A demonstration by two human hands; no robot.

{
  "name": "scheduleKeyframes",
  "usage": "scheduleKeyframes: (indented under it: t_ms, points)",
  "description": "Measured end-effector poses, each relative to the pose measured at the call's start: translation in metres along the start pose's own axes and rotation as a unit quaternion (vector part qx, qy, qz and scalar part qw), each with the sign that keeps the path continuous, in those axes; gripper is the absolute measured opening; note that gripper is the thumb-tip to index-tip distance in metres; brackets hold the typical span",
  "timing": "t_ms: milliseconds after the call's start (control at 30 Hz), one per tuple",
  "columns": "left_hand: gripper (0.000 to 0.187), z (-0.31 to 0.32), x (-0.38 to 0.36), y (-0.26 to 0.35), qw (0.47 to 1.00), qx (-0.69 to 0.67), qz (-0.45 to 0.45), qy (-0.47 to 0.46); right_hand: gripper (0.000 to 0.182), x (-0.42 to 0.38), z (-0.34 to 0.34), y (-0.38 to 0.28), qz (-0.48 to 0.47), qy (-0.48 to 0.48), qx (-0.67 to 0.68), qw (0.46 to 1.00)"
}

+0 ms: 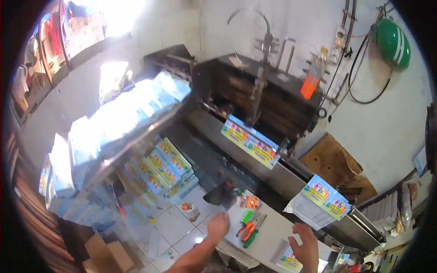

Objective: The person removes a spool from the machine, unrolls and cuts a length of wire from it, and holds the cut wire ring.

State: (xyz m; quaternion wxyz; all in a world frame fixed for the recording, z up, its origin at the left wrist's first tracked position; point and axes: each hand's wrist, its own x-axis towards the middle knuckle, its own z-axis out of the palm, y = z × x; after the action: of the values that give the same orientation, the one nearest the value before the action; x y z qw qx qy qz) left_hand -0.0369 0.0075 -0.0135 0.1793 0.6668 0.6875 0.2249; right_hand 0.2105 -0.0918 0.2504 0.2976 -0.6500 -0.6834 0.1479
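My left hand (219,226) is curled closed at the left edge of a pale tabletop (273,225); its inside is turned away, so anything in it is hidden. My right hand (305,248) has its thumb and fingers apart and holds nothing visible. Beneath and beside it lies a printed blue-and-yellow booklet (289,260), partly covered by the hand. Between my hands are pliers with orange and green handles (249,233) and a bright green object (247,216). Farther back, an orange-and-white packet (249,202) rests on the tabletop.
A dark machine (273,86) holds a printed sheet (250,141) across its front. Another printed piece (322,200) lies on its metal bed at right. Booklet stacks (159,166) stand at left, below a bright loaded shelf (127,113). A cardboard box (107,255) sits at lower left.
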Motion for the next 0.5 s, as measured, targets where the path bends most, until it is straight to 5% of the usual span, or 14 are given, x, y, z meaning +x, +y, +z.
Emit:
scheduleKeyframes:
  t_ms: [167, 333, 500]
  points:
    - [0.031, -0.012, 0.017, -0.003, 0.996, 0.047, 0.025, -0.070, 0.042, 0.043, -0.024, -0.083, 0.028, -0.035, 0.000, 0.999]
    - [0.046, 0.009, 0.026, -0.027, 0.944, 0.031, -0.009, -0.327, 0.036, 0.029, -0.063, -0.098, 0.047, 0.015, -0.082, 0.995]
    - [0.046, -0.014, 0.071, -0.024, 0.873, -0.010, -0.141, -0.466, 0.043, -0.019, -0.095, -0.091, 0.293, 0.036, -0.110, 0.949]
